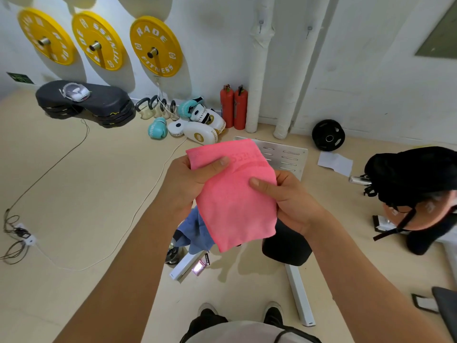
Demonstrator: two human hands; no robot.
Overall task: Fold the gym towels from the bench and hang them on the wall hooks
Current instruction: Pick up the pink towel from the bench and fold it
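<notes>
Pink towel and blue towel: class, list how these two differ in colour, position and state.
The pink towel is folded flat and held up by the left hand and right hand; the blue towel lies crumpled below, untouched. The pink towel is in full view; the blue towel is mostly hidden behind it. Both are cloth towels not yet hung.

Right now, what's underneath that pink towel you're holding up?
Below the pink towel, a blue cloth pokes out at its left edge and a black bench pad shows at its lower right. How far either runs beneath it is hidden.
</notes>
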